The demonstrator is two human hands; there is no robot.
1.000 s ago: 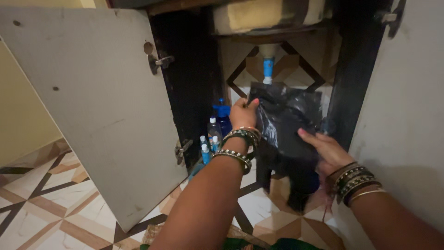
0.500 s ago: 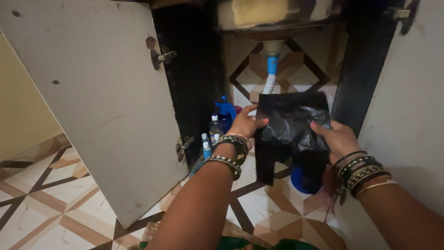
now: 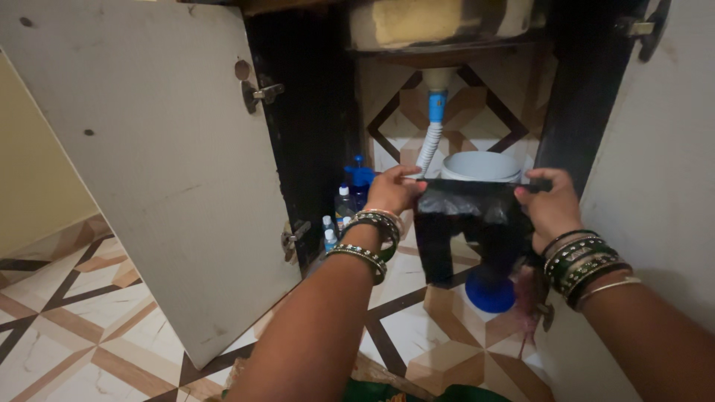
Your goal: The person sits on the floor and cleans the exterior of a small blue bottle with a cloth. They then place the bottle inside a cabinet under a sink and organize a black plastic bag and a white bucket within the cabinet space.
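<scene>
I look into an open cupboard under a sink. My left hand (image 3: 392, 190) and my right hand (image 3: 552, 205) each pinch one upper corner of a black plastic bag (image 3: 467, 216) and hold it stretched flat between them. The bag hangs down in front of a pale grey bin (image 3: 480, 165) with a blue base (image 3: 488, 292) that stands on the tiled floor. Both wrists wear several bangles.
A grey cupboard door (image 3: 156, 164) stands open at the left, another door (image 3: 655, 171) at the right. A white and blue drain hose (image 3: 431, 130) drops from the sink. Several spray and cleaner bottles (image 3: 350, 197) stand at the cupboard's left. A patterned tile floor (image 3: 82, 327) lies below.
The bag was held up and crumpled over the bin; now both hands have drawn it taut and lowered it, so the bin's grey rim shows above it.
</scene>
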